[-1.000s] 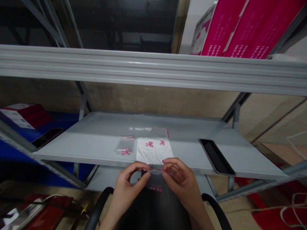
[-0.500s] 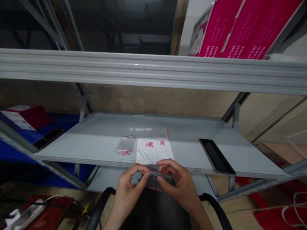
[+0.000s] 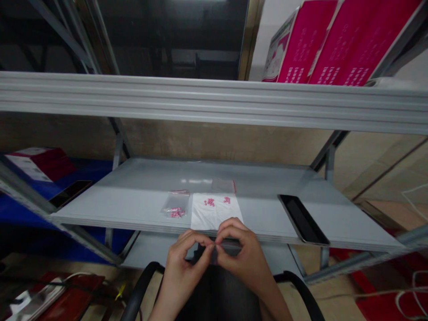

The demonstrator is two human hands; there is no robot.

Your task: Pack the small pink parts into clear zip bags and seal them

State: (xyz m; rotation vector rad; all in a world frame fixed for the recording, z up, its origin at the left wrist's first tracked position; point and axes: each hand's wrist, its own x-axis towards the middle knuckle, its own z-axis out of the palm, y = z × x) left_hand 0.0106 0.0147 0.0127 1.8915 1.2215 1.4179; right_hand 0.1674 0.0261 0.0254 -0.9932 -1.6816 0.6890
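Observation:
My left hand (image 3: 186, 263) and my right hand (image 3: 241, 254) meet just below the front edge of the grey shelf (image 3: 133, 196), fingertips pinched together on the top strip of a small clear zip bag (image 3: 223, 248); most of the bag is hidden behind my right hand. On the shelf right above them lies a white paper sheet (image 3: 216, 213) with two small clusters of pink beads (image 3: 210, 202). To its left rests another clear bag of pink beads (image 3: 174, 206). An empty clear bag with a red edge (image 3: 223, 185) lies behind the sheet.
A black phone (image 3: 302, 217) lies on the shelf's right part. Another dark phone (image 3: 70, 192) and a red-and-white box (image 3: 40, 164) sit on the blue surface at left. Magenta boxes (image 3: 321, 42) stand on the upper shelf. Black chair arms (image 3: 140, 290) flank my wrists.
My right hand has slid left along the bag's top strip until its fingers meet my left hand's. The bag's pink contents, visible before, are now hidden.

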